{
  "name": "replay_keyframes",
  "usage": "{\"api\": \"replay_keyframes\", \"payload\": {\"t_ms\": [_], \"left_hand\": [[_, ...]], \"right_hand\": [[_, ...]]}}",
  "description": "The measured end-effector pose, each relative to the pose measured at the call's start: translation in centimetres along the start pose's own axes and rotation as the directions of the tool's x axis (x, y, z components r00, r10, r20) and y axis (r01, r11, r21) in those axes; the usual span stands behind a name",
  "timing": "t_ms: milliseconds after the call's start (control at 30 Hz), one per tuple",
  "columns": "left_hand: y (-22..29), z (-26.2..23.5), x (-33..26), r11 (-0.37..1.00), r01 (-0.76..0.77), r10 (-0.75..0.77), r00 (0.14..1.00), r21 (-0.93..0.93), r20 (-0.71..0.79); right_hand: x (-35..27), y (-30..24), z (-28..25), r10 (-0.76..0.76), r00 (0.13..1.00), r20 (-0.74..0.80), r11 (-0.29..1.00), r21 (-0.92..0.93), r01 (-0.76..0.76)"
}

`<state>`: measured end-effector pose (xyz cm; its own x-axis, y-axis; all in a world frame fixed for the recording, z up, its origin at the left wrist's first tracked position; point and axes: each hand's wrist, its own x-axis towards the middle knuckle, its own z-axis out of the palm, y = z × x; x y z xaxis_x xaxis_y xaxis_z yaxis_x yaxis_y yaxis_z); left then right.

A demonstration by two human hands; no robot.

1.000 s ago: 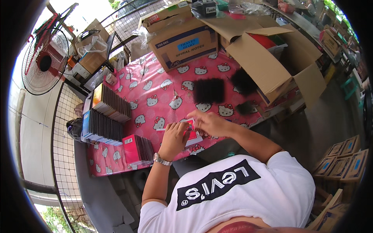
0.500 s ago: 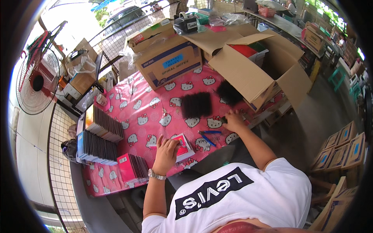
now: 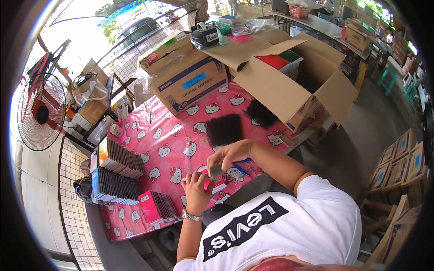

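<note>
A small pink-covered notebook (image 3: pixel 219 185) with white page edges lies at the near edge of the table, partly hidden under my hands. My left hand (image 3: pixel 197 192), with a metal watch at the wrist, grips its left side. From above, my right hand (image 3: pixel 231 154) pinches a small grey-green block (image 3: pixel 215 170) against the notebook's top edge. Just right of it are blue-handled pliers (image 3: pixel 241 170), partly covered by my right arm. Farther back lie two bundles of black bristly strands, one flat bundle (image 3: pixel 224 130) and another bundle (image 3: pixel 261 114) beside the open carton.
Spiral notebooks stand in rows at the left: a multicoloured row (image 3: pixel 121 158), a blue row (image 3: pixel 113 185) and a pink row (image 3: pixel 157 205). A closed carton (image 3: pixel 190 86) and an open carton (image 3: pixel 275 92) border the pink patterned table (image 3: pixel 167 147). A fan (image 3: pixel 41 113) stands far left.
My right hand has come left from beside the open carton to the notebook, bringing the grey-green block. My left hand has closed in on the notebook. The view has shifted slightly.
</note>
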<state>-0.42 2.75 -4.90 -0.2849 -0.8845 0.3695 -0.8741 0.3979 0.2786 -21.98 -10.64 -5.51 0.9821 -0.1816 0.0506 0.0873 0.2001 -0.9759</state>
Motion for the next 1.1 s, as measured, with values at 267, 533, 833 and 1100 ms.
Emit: {"api": "replay_keyframes", "payload": {"t_ms": [267, 533, 833, 1100], "left_hand": [[-0.5, -0.1, 0.0, 0.998, 0.014, -0.013, 1.0, -0.062, 0.005], [-0.4, -0.6, 0.5, 0.993, 0.026, -0.024, 1.0, -0.115, 0.017], [-4.2, -0.9, -0.2, 0.955, 0.034, -0.052, 0.997, -0.293, -0.056], [-4.8, -2.0, 0.2, 0.982, 0.099, -0.106, 0.994, -0.16, -0.033]], "right_hand": [[-0.5, -0.7, 1.1, 0.086, 0.98, -0.179, 0.975, -0.187, -0.12], [0.0, -0.6, 0.0, 0.113, 0.95, -0.291, 0.963, -0.203, -0.177], [2.4, -0.2, -0.3, 0.012, 0.995, -0.102, 0.995, -0.094, -0.021], [4.6, -1.1, -0.6, 0.052, 0.946, -0.321, 0.762, -0.599, -0.245]]}}
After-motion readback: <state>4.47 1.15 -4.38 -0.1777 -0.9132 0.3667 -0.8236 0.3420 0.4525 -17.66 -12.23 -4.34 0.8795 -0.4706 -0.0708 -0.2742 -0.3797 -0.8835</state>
